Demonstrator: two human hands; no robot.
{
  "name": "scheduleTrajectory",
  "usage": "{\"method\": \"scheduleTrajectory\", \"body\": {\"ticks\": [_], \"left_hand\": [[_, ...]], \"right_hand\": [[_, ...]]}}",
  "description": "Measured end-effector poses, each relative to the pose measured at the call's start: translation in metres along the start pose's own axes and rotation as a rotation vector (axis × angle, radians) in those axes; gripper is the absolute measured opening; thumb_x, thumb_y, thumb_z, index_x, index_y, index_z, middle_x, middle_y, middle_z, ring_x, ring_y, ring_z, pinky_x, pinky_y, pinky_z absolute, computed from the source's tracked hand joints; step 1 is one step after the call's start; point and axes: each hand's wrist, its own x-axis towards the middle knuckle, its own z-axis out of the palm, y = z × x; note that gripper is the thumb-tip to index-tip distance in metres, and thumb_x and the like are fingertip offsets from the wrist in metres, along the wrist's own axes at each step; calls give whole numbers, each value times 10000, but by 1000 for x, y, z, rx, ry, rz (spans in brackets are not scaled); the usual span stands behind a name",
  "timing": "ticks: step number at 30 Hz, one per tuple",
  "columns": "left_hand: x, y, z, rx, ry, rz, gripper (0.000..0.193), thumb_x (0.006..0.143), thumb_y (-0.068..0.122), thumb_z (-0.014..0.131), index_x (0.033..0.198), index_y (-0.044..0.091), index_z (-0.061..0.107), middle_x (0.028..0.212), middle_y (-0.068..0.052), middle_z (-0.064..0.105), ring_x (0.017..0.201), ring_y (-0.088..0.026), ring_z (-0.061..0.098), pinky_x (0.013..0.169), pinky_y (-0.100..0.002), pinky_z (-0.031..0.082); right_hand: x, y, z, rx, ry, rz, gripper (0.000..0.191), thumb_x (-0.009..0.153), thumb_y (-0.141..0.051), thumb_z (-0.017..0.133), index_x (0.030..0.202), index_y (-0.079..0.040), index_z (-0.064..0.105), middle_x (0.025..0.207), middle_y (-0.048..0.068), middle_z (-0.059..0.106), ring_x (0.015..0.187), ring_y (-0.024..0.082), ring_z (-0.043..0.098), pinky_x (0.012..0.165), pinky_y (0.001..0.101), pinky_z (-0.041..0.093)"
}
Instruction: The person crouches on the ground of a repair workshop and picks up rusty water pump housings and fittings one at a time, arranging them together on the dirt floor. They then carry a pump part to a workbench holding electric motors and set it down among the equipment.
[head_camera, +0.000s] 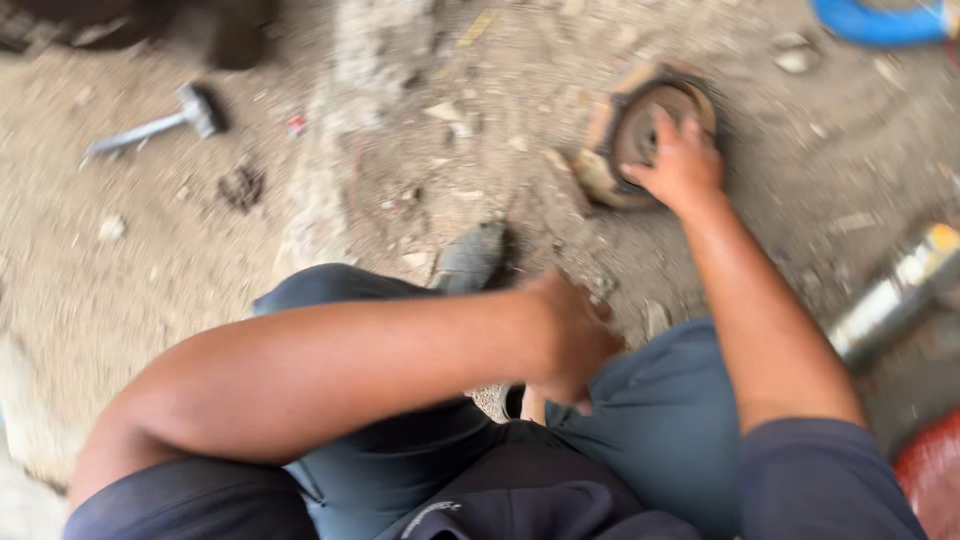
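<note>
Ground: dusty dirt floor (200, 260), hammer (160, 122) lying apart.
Right hand (680, 160): arm outstretched, fingers spread open on rusty round metal part (615, 130).
Left hand (570, 335): curled closed between knees; contents indiscernible.

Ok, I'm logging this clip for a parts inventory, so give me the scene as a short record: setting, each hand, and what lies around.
setting: dirt ground, person crouched, view blurred
right hand: reaching out, on a rusty round metal part lying on the ground
left hand: drawn in between the knees, fist closed; what it holds cannot be told
hammer: on the ground, far left, untouched
shoe: ahead of the left knee
metal tube: right edge
blue hose: top right corner
</note>
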Motion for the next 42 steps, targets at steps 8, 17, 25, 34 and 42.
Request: {"method": "scheduleTrajectory", "body": {"ticks": [8, 17, 25, 34, 42], "left_hand": [[-26, 6, 10, 24, 196, -180, 589, 940, 422, 632, 1437, 116, 552, 1493, -200, 495, 1384, -431, 464, 1114, -667, 347], [-44, 19, 51, -51, 225, -106, 660, 948, 415, 614, 1474, 44, 465, 1506, -290, 429, 1377, -526, 411, 1083, -746, 317], [-61, 10, 51, -66, 247, -145, 653, 916, 437, 629, 1433, 59, 504, 1488, -268, 438, 1378, -501, 400, 1074, -741, 307], [-99, -4, 34, -53, 192, -56, 735, 940, 402, 615, 1486, -26, 373, 1495, -315, 360, 1421, -522, 339, 1090, -684, 263], [-89, -11, 18, -21, 64, -16, 826, 976, 496, 583, 1559, -4, 278, 1565, -318, 293, 1449, -513, 291, 1154, -670, 240]], "right_hand": [[17, -23, -19, -124, 8, -30, 1081, 706, -536, 907, 1598, -166, 419, 1515, 379, 412, 1323, 526, 510, 998, 567, 491], [20, -49, -38, -106, -25, 11, 1099, 647, -410, 978, 1546, -75, 443, 1501, 376, 409, 1305, 531, 510, 1039, 545, 465], [21, -48, -37, -126, 27, -32, 1085, 609, -403, 993, 1504, -54, 488, 1444, 342, 476, 1275, 503, 536, 1010, 547, 481], [-6, 3, -71, 401, -28, -134, 871, 622, -178, 935, 1404, -112, 557, 1327, 157, 617, 1228, 337, 611, 1001, 453, 542], [-44, 63, -97, 1406, -16, -287, 691, 875, -178, 744, 1526, -76, 535, 1437, 108, 595, 1358, 237, 582, 1216, 392, 472]]}}
